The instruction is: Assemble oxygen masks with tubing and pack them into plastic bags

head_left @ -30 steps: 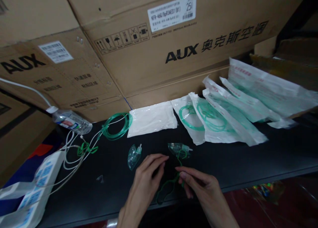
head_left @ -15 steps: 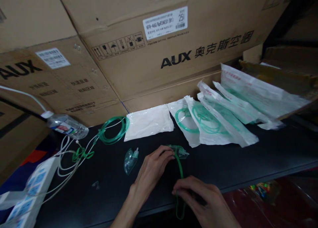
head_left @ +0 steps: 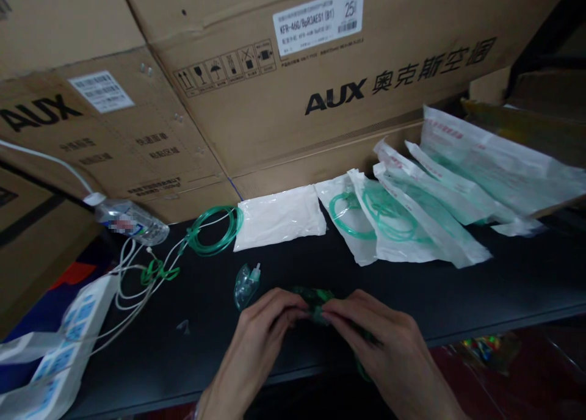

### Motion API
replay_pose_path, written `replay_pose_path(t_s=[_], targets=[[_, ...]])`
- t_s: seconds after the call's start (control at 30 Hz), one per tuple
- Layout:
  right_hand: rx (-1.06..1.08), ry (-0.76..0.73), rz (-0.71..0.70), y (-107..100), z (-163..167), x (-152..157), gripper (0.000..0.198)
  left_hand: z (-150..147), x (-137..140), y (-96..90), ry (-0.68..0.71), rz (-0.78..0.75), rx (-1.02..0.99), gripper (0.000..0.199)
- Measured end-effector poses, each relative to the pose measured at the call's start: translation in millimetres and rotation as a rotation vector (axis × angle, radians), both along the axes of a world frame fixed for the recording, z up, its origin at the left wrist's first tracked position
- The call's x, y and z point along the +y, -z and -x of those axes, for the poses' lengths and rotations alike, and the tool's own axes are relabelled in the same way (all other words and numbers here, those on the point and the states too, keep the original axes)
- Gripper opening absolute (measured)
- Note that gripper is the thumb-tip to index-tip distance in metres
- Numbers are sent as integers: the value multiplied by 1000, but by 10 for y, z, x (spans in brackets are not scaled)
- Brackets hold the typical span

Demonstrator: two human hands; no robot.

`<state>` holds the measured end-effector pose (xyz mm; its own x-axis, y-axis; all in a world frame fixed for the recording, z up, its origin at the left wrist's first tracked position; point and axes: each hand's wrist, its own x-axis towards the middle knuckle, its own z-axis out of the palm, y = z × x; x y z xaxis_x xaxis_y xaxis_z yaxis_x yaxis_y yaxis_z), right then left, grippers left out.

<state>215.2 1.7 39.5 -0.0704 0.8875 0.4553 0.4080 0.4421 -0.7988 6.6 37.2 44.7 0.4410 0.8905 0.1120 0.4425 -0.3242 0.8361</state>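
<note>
Green, translucent plastic mask (head_left: pixel 314 298) sits pinched in both grips; your left hand (head_left: pixel 265 322) and right hand (head_left: pixel 379 328), apart a moment ago, now handle it together.

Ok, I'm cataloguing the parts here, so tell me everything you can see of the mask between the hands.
The mask is see-through and green-tinted, and looks like thin plastic. Brighter green, apparently its strap, shows at its upper right, and a paler part, perhaps its connector, lower down. The left hand and right hand hold it from either side, over the black table. They hide much of it, so its full outline, tilt and whether it touches the table can't be told.
</note>
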Motion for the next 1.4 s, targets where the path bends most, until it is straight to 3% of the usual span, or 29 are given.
replay_pose_path(t_s=[0.37, 0.83, 1.03, 1.4], targets=[[104, -166, 88, -88, 49, -32, 28, 108, -136, -205, -6, 150, -2, 20], [84, -194, 94, -96, 21, -52, 17, 58, -152, -283, 5, 199, 15, 21], [38, -205, 91, -93, 26, -85, 21, 40, -151, -325, 4, 270, 8, 23], [-256, -198, -132, -100, -16, -137, 30, 64, -198, -360, -42, 320, 61, 25]])
